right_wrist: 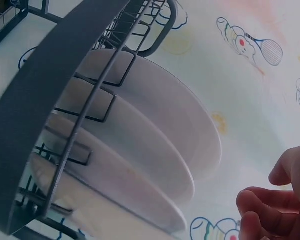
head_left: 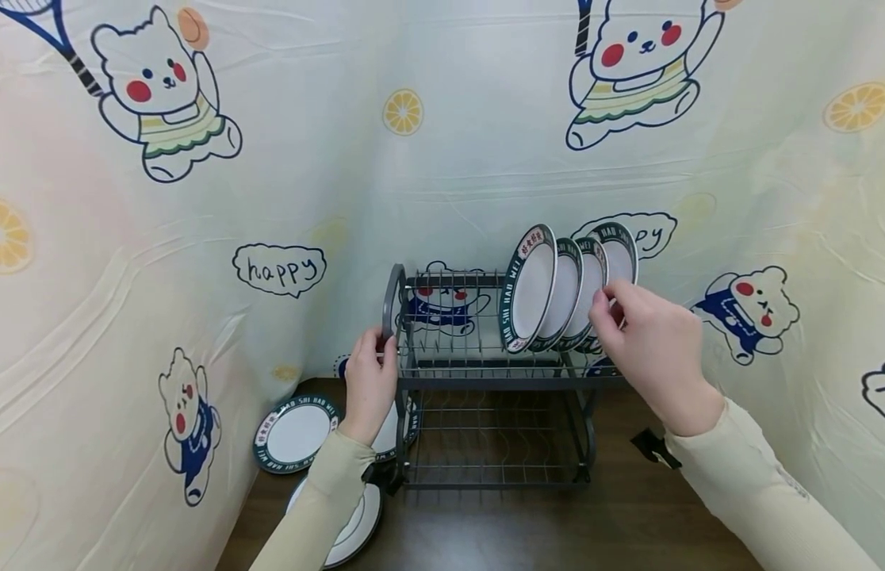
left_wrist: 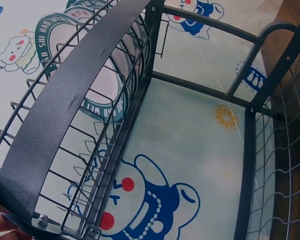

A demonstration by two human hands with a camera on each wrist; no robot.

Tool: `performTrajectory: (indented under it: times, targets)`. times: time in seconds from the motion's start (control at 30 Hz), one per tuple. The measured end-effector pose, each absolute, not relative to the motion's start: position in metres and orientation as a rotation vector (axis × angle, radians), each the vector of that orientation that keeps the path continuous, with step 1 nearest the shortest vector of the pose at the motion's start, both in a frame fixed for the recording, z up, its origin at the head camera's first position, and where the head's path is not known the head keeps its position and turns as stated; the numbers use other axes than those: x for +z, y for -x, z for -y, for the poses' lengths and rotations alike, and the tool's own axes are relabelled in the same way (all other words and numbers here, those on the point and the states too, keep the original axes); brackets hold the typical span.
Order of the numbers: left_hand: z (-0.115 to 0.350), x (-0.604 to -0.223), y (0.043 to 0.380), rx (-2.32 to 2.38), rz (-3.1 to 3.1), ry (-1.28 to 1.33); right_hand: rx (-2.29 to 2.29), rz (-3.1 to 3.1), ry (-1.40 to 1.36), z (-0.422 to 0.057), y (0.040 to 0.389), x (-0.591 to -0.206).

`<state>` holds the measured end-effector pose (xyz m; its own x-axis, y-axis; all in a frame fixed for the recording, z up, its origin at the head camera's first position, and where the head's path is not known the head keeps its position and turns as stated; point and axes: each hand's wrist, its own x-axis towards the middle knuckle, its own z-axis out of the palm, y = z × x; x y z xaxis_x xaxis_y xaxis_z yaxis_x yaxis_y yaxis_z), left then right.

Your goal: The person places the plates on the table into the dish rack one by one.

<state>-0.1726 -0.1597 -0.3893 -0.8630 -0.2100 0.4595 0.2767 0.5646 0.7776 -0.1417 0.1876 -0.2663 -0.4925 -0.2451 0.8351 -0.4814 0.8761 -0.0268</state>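
Observation:
A dark two-tier dish rack [head_left: 496,384] stands on the brown table. My left hand [head_left: 369,385] grips the left end of its upper tier, the fingers round the dark end frame. Several white plates with green lettered rims, such as the front plate [head_left: 531,289], stand tilted on edge at the right of that tier. In the right wrist view their pale backs, like this plate [right_wrist: 155,110], rest among the wire dividers. My right hand [head_left: 653,353] is beside the rightmost plates, fingers loosely curled. In the right wrist view, the hand [right_wrist: 275,205] is apart from the plates and holds nothing.
At the rack's left, one plate [head_left: 297,432] lies on the table [head_left: 499,527]. Another plate [head_left: 396,432] lies partly behind my left hand, and a third plate [head_left: 357,527] is half covered by my sleeve. A printed cloth [head_left: 442,182] hangs behind and around the rack.

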Motion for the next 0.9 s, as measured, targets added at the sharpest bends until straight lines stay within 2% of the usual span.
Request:
performTrajectory:
  times: [0.47, 0.9]
  targets:
    - [0.16, -0.389, 0.172, -1.26, 2.285, 0.063, 0.361, 2.072, -0.469, -0.217, 0.124, -0.288]
    - [0.16, -0.389, 0.172, -1.249, 2.28, 0.065, 0.368, 2.179, -0.395, -0.235, 0.126, -0.32]
